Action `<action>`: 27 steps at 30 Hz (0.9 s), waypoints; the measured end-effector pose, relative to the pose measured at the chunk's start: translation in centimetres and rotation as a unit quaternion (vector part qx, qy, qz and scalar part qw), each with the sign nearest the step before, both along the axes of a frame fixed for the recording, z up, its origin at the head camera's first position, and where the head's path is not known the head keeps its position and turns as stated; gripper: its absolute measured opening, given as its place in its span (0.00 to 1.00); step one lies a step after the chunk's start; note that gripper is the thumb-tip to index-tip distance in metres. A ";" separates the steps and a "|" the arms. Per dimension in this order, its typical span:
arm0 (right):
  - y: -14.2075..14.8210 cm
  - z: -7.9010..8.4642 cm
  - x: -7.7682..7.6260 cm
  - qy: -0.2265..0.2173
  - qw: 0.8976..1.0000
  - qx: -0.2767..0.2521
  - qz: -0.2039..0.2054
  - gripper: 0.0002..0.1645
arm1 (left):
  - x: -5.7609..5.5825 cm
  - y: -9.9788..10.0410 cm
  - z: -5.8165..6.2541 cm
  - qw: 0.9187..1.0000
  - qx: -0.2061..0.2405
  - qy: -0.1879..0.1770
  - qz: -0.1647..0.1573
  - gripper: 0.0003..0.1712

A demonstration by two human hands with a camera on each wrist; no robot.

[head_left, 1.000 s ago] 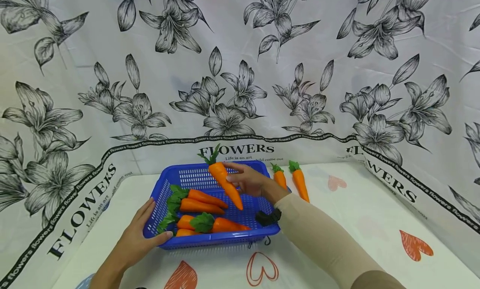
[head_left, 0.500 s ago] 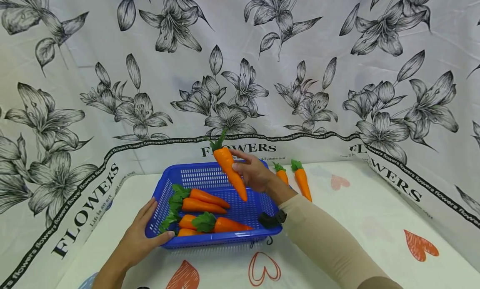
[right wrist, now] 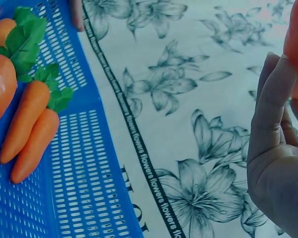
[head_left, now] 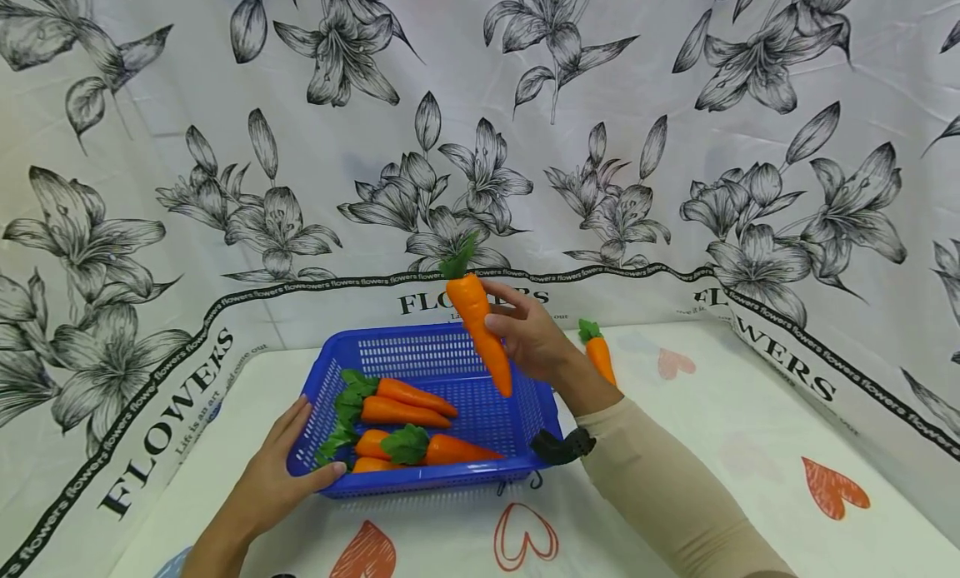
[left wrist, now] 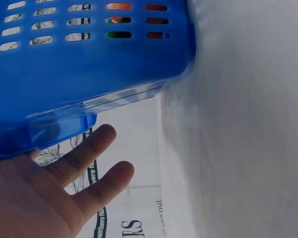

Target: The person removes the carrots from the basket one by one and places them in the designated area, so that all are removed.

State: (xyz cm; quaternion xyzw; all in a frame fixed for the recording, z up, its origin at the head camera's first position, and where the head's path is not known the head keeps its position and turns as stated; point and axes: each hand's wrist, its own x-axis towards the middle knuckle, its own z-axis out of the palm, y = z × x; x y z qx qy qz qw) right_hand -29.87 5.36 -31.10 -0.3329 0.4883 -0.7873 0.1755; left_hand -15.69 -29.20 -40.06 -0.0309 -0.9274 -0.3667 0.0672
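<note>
My right hand (head_left: 528, 335) pinches an orange carrot (head_left: 480, 321) with a green leafy top above the basket's back right part. The carrot tilts, leaves up and tip down. In the right wrist view only part of this carrot (right wrist: 297, 54) shows, against the fingers. My left hand (head_left: 273, 470) holds the left side of the blue plastic basket (head_left: 450, 478), its thumb over the front rim. Two of its fingers stretch out below the rim in the left wrist view, apart from the basket wall (left wrist: 89, 64). Several carrots (head_left: 408, 411) lie inside the basket, leaves mostly leftward.
Another carrot (head_left: 598, 353) lies on the white table right of the basket, partly behind my right forearm. The tablecloth (head_left: 750, 445) has red heart prints. A floral curtain (head_left: 450, 186) stands behind the table.
My right hand has lifted the carrot up and to the right, away from the other carrots. My right forearm now covers one of the carrots beside the basket. The left hand stays put.
</note>
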 end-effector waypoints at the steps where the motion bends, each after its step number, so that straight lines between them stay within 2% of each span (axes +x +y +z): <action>1: 0.2 0.1 0.2 0.000 1.000 -0.001 -0.003 0.56 | 0.0 0.0 0.0 1.000 0.001 0.002 -0.001 0.59; 10: 1.4 0.3 0.7 -0.003 0.999 -0.027 -0.019 0.48 | -0.2 0.0 -0.1 1.000 -0.003 -0.011 0.003 0.59; 14: 2.2 0.4 0.5 -0.007 0.999 -0.035 -0.039 0.50 | -0.2 0.0 0.0 1.000 -0.004 -0.011 0.002 0.59; 27: 4.9 0.4 0.3 -0.001 0.997 -0.016 -0.074 0.45 | -0.3 -0.1 -0.1 1.000 -0.016 -0.015 -0.001 0.59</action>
